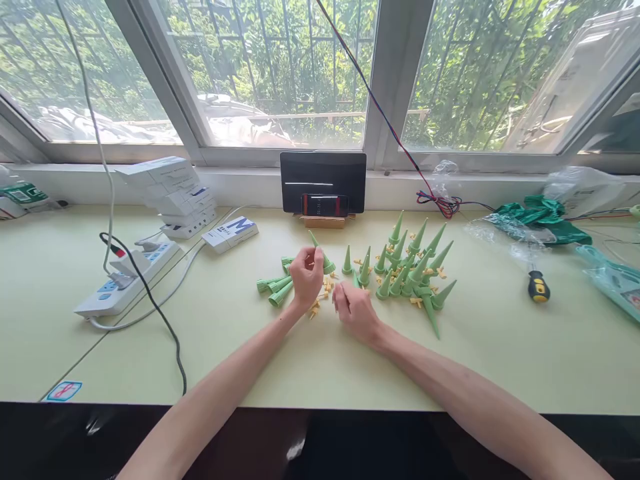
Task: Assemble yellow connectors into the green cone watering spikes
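My left hand (307,275) is closed around a green plastic cone (327,262), tilted with its tip up and to the left. To its right, my right hand (354,305) has its fingers curled together; whatever they may hold is hidden. Small yellow plastic pieces (315,307) lie on the table between the two hands. Several green cones (281,292) rest on their sides left of my left hand. Beyond my right hand, a cluster of green cones (414,272) stands mostly upright, with yellow pieces among them and one cone lying over at the front.
A tablet (324,175) with a phone (325,205) before it stands at the back. Stacked white boxes (173,190), a loose box (230,233) and a power strip (130,277) with cables are on the left. A screwdriver (539,287) and green plastic bag (545,220) lie right.
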`<state>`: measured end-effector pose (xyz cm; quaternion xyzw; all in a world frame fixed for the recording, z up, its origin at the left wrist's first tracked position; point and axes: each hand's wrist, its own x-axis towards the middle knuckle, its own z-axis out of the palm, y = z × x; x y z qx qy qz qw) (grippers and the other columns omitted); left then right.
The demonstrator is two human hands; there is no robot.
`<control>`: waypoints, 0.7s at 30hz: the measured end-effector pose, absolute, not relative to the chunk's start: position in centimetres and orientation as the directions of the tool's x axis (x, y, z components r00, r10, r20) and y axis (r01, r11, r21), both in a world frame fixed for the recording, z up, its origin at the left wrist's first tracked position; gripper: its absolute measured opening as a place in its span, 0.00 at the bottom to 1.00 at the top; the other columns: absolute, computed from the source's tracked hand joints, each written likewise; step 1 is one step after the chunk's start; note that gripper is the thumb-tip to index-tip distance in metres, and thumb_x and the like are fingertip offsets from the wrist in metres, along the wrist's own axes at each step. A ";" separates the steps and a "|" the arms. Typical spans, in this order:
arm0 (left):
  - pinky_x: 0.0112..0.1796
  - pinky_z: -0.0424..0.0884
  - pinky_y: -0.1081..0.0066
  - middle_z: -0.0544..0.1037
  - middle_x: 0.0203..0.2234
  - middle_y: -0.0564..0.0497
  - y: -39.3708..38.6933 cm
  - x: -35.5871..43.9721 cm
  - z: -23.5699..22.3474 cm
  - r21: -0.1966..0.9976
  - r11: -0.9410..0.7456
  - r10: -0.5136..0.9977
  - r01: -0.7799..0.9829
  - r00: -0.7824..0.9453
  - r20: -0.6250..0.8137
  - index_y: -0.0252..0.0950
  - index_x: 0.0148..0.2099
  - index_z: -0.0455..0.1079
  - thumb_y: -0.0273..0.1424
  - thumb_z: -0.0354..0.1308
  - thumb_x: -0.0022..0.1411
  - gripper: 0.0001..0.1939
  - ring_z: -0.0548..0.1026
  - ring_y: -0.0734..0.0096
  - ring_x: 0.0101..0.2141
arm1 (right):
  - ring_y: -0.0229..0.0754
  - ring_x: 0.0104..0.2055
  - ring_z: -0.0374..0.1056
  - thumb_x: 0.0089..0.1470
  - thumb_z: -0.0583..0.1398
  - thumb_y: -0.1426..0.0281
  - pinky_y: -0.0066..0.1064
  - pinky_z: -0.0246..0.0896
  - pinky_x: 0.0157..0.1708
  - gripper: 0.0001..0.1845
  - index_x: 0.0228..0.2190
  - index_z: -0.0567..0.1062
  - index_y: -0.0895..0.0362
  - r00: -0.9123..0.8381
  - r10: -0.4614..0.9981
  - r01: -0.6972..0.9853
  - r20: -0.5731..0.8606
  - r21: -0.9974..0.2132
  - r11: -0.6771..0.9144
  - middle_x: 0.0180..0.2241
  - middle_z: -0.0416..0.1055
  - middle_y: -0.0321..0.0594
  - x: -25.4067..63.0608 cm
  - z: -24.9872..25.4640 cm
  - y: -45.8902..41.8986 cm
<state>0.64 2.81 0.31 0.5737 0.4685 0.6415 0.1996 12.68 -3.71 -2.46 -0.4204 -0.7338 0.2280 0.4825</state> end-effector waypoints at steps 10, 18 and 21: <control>0.17 0.59 0.77 0.63 0.17 0.58 3.1 -1.3 0.0 0.859 -0.440 0.801 0.262 -0.318 0.507 0.36 0.31 0.66 0.40 0.53 0.65 0.14 0.60 0.80 0.16 | 0.38 0.30 0.69 0.62 0.53 0.75 0.32 0.66 0.34 0.12 0.47 0.68 0.58 -0.236 0.770 0.485 0.593 -0.615 0.622 0.43 0.74 0.46 12.7 -2.1 -4.1; 0.18 0.60 0.77 0.63 0.18 0.57 2.9 -1.7 0.3 0.850 -0.446 0.807 0.279 -0.284 0.517 0.36 0.30 0.65 0.39 0.54 0.66 0.14 0.61 0.79 0.16 | 0.46 0.51 0.70 0.60 0.53 0.79 0.37 0.68 0.47 0.19 0.52 0.69 0.56 -0.412 0.778 0.510 0.475 -0.587 0.629 0.51 0.71 0.47 12.8 -2.2 -3.8; 0.18 0.59 0.77 0.63 0.18 0.57 2.8 -1.6 0.1 0.848 -0.448 0.821 0.283 -0.246 0.516 0.36 0.30 0.65 0.38 0.54 0.65 0.14 0.61 0.80 0.17 | 0.46 0.51 0.71 0.60 0.53 0.79 0.37 0.67 0.47 0.20 0.53 0.68 0.55 -0.447 0.779 0.499 0.440 -0.601 0.625 0.50 0.72 0.46 12.9 -2.1 -3.6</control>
